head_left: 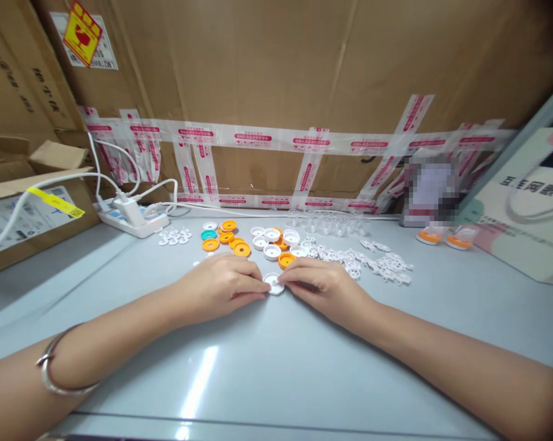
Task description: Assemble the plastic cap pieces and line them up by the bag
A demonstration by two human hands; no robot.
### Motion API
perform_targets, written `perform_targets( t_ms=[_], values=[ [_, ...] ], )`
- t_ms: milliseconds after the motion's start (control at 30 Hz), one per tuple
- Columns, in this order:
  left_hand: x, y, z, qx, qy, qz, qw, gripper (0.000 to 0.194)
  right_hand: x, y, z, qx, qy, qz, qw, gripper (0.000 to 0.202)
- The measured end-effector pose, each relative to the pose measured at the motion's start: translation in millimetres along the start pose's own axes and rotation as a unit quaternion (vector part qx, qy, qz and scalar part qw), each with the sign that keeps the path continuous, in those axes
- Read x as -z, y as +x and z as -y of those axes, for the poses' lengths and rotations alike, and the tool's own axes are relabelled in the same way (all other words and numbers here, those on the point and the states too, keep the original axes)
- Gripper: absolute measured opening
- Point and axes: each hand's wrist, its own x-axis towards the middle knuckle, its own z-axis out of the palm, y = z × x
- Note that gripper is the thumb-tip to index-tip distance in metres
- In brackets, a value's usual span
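Observation:
A small round white plastic piece with a raised rim rests on the table between my hands. My left hand pinches its left edge between thumb and fingers. From the other side, my right hand reaches in with its fingers pressed together at the piece's centre and right edge. Something small and white shows at those fingertips, too small to name. Just beyond lie orange round caps, white round caps and one teal cap. Flat white openwork pieces are heaped past my right hand.
Small white pegged parts sit near a power strip with white cables. Clear cups stand at the back before a large taped cardboard box. An open carton is at left, a paper bag at right.

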Motion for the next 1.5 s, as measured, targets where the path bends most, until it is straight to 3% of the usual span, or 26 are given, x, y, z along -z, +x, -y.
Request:
perform_targets(
  t_ms=[433,633,767,1167,1367,1500],
  values=[
    [1.6,0.1,-0.3,0.001,-0.008,0.017,1.000,0.023,5.6,-2.7,0.5,-0.008,-0.019,0.040,0.999,0.023],
    [3.8,-0.1,-1.3,0.007,-0.007,0.007,1.000,0.022,7.2,-1.2,5.0,-0.039,0.017,0.029,0.999,0.025],
    [4.6,0.5,-0.5,0.006,-0.008,0.004,1.000,0.021,8.7,1.0,9.5,-0.052,0.032,0.053,0.997,0.030],
    [6.5,4.7,-0.3,0.010,-0.006,-0.017,1.000,0.021,11.3,9.4,3.4,-0.141,0.112,0.071,0.981,0.019],
    [4.7,8.1,0.9,0.048,-0.079,-0.028,0.995,0.020,14.0,14.0,4.2,-0.188,0.148,0.087,0.967,0.016],
    [4.5,11.5,-2.2,0.131,-0.182,-0.008,0.975,0.013,14.0,13.8,8.4,-0.212,0.179,0.109,0.955,0.017]
  ],
)
